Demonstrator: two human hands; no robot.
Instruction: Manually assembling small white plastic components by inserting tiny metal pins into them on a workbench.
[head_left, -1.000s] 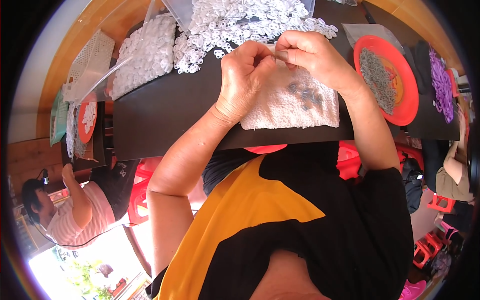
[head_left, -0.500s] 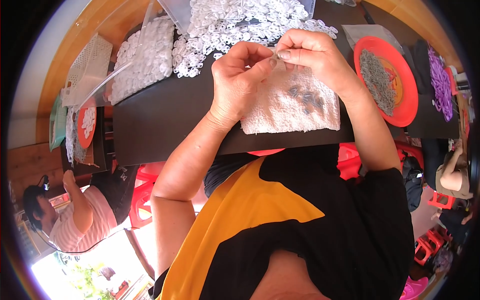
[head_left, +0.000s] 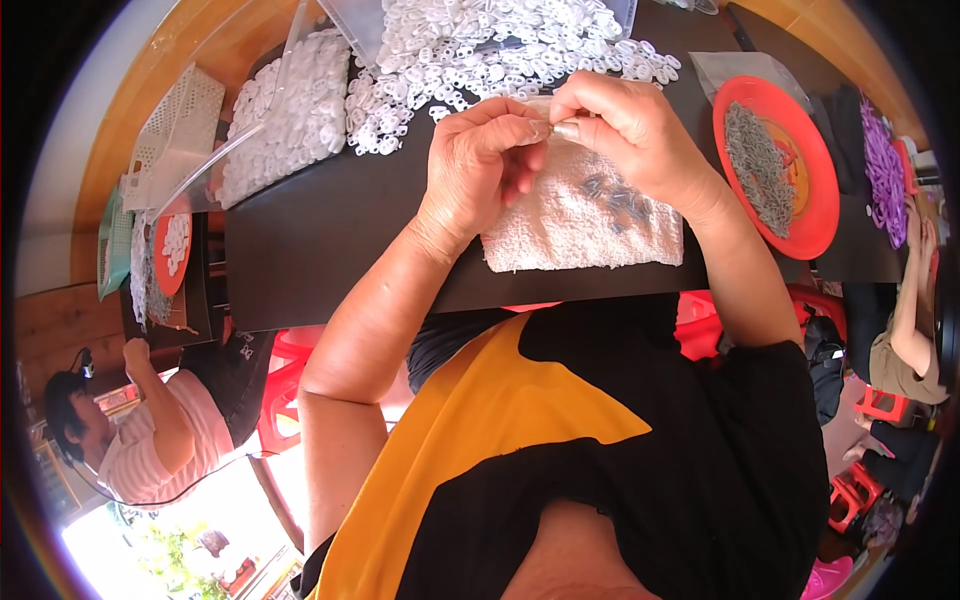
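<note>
Over a pale towel (head_left: 560,240), my left hand (head_left: 484,165) and my right hand (head_left: 636,135) meet fingertip to fingertip. Each thumb is pinched against a forefinger. Something tiny seems to sit between the fingertips, but it is too small to name. The other fingers of my left hand curl loosely below. On the towel, just under my right hand, lies a scatter of small thin grey pieces (head_left: 622,203). Beyond my hands spreads a heap of small white plastic pieces with oval holes (head_left: 480,65).
A red plate (head_left: 822,200) of thin grey pieces stands on the dark table (head_left: 330,240) at right, with purple strips (head_left: 882,180) farther out. Left are a bag of white pieces (head_left: 285,125) and a white basket (head_left: 185,130). People sit at both sides (head_left: 175,430), (head_left: 905,350).
Both hands have come slightly nearer to me, still meeting at the fingertips. My left hand has turned a little. At far right, another person's arms now reach up toward the purple strips.
</note>
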